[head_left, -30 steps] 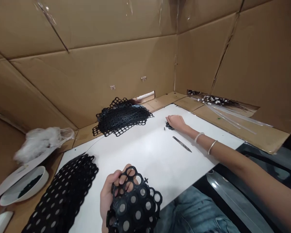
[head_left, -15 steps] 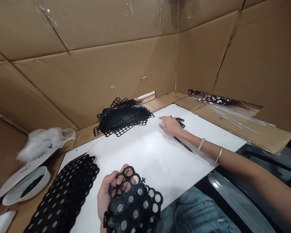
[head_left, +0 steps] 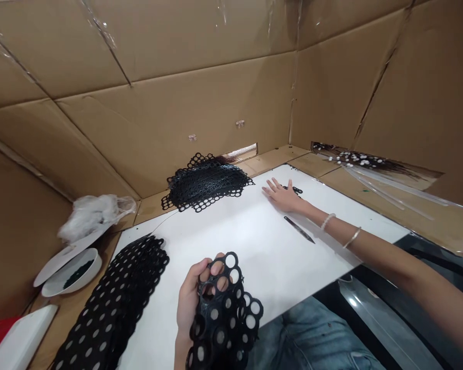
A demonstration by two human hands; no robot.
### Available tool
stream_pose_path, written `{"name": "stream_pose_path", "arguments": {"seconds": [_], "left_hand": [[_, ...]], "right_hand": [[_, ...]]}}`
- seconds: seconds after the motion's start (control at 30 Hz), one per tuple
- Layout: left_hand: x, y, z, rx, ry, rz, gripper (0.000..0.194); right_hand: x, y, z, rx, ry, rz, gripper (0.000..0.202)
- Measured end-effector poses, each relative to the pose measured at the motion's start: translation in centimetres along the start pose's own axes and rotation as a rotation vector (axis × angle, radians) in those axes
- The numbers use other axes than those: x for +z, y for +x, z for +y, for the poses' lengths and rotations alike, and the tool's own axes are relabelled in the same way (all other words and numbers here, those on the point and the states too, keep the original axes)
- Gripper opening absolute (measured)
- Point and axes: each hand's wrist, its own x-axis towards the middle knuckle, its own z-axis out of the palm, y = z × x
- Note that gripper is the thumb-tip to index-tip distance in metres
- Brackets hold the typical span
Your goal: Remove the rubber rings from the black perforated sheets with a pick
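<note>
In the lower middle of the head view, my left hand (head_left: 191, 295) grips a limp black sheet of joined rings (head_left: 226, 318), its fingertips showing through the holes. My right hand (head_left: 283, 197) reaches far out, spread and palm down over the white board (head_left: 235, 231). Small black ring scraps (head_left: 298, 190) lie at its far side, partly covered by it. A thin, dark, pointed tool (head_left: 299, 229) rests on the board nearer to me, below the right wrist.
A pile of black ring mesh (head_left: 208, 182) lies at the board's back edge. Stacked black sheets with pale dots (head_left: 104, 313) lie left. Further left are a white bowl (head_left: 94, 272) and a clear plastic bag (head_left: 94, 216). Cardboard walls (head_left: 200, 103) enclose the back and sides.
My right hand has spread its fingers flat near the scraps. The ring sheet in my left hand has turned and shifted a little. The whole view has swung slightly left.
</note>
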Motion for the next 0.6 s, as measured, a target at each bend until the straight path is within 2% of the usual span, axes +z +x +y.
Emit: {"name": "stream_pose_path", "arguments": {"seconds": [0.1, 0.2, 0.23, 0.27, 0.33, 0.4, 0.47, 0.53, 0.6], "left_hand": [[-0.2, -0.1, -0.2, 0.069, 0.122, 0.092, 0.019], [-0.5, 0.0, -0.7, 0.282, 0.253, 0.152, 0.022], [-0.5, 0.1, -0.9, 0.355, 0.297, 0.158, 0.024], [-0.5, 0.1, -1.1, 0.422, 0.339, 0.159, 0.027], [-0.4, 0.1, -1.4, 0.567, 0.411, 0.171, 0.029], [-0.3, 0.0, -1.4, 0.703, 0.477, 0.186, 0.028], [-0.3, -0.3, -1.2, 0.777, 0.499, 0.148, 0.029], [-0.6, -0.8, -0.6, 0.723, 0.499, 0.047, 0.035], [-1.4, -1.2, 0.0, 0.570, 0.551, -0.074, 0.042]], "right_hand": [[1.4, -3.6, -4.5, -0.035, 0.185, -0.060, 0.039], [3.6, -8.9, -10.2, -0.097, 0.437, -0.256, 0.052], [4.2, -10.5, -12.0, -0.054, 0.738, -0.403, 0.059], [4.7, -11.9, -13.6, 0.012, 0.994, -0.459, 0.062], [5.1, -13.5, -16.1, 0.134, 1.204, -0.344, 0.042], [4.3, -13.7, -17.5, 0.147, 1.171, -0.139, 0.029], [2.4, -12.8, -18.2, 0.026, 0.986, -0.075, 0.026], [0.0, -11.8, -18.5, -0.174, 0.716, -0.176, 0.031], [-1.8, -11.0, -18.7, -0.352, 0.444, -0.301, 0.036]]}}
